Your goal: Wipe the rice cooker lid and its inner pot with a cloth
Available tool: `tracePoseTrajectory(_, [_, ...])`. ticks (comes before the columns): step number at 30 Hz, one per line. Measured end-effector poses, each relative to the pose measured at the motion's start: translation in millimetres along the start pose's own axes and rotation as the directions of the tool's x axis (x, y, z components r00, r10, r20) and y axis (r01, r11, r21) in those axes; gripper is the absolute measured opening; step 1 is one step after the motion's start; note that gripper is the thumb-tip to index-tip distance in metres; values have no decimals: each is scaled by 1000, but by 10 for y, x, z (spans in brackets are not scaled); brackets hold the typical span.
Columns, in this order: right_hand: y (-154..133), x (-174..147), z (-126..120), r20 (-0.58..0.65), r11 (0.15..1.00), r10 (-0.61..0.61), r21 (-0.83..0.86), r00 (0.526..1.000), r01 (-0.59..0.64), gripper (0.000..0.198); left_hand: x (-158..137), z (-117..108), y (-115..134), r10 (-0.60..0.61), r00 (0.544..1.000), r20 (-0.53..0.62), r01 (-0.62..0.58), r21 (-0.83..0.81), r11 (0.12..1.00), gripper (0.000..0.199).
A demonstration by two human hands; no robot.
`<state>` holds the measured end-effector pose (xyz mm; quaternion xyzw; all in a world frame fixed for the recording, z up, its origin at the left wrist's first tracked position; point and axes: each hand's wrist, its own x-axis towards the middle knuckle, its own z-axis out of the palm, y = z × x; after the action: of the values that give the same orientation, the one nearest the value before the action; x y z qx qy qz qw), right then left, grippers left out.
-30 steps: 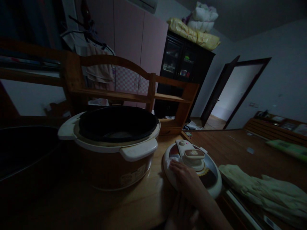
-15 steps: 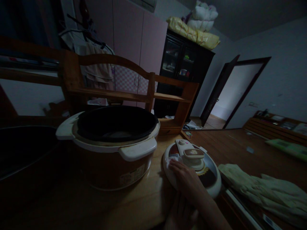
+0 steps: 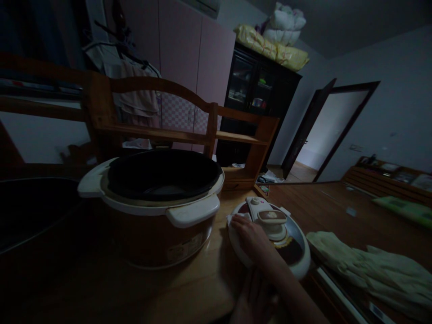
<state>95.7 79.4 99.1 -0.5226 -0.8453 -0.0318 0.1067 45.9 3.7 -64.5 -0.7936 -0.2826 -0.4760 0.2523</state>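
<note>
A round white-and-brown pressure cooker lid lies on the wooden table, its handle facing up. My right hand presses a crumpled white tissue against the lid's left rim, fingers closed over it. Below, partly covered by my right forearm, my left hand is at the lid's near edge, its fingers against the rim; shadow hides part of the grip. To the left stands the electric pressure cooker, uncovered, with a black inner pot in it and white side handles.
Another dark pot is at the far left. A wooden shelf rail runs behind the cooker. Pale green cloth lies right of the lid. Beyond are a dark cabinet and an open door.
My right hand and the tissue have slid slightly left and up along the lid's rim. My left hand stays by the near edge. The cooker has not moved.
</note>
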Motion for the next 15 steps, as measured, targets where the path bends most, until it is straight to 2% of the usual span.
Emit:
tracePoseTrajectory(3, [-95, -5, -13, 31, 999, -6, -50, 1000, 7, 33, -2, 52, 36, -62, 994, -90, 65, 30, 997, 36])
tracePoseTrajectory(5, [-143, -18, -65, 61, 997, -54, -53, 997, 58, 27, 3, 102, 52, -121, 970, -211, 131, 35, 991, 34])
tracePoseTrajectory(7, [-139, 45, -163, 80, 993, -93, -69, 992, 98, 23, 33, 120, 42, -134, 961, -244, 145, 28, 989, 33])
tracePoseTrajectory(9, [-77, 227, -300, 66, 989, -82, -121, 994, 89, 23, 77, 94, 14, -119, 975, -189, 126, 26, 992, 37])
tracePoseTrajectory(11, [12, 489, -451, 43, 988, -22, -150, 999, 29, 22, 109, 45, -10, -87, 991, -99, 89, 15, 996, 44])
tracePoseTrajectory(13, [81, 717, -591, 24, 988, 15, -156, 1000, -11, 15, 116, -4, -18, -57, 998, -21, 57, 9, 998, 52])
tracePoseTrajectory(15, [97, 785, -703, -14, 989, 43, -139, 999, -44, 13, 108, -44, -20, -43, 999, 32, 42, 36, 998, 56])
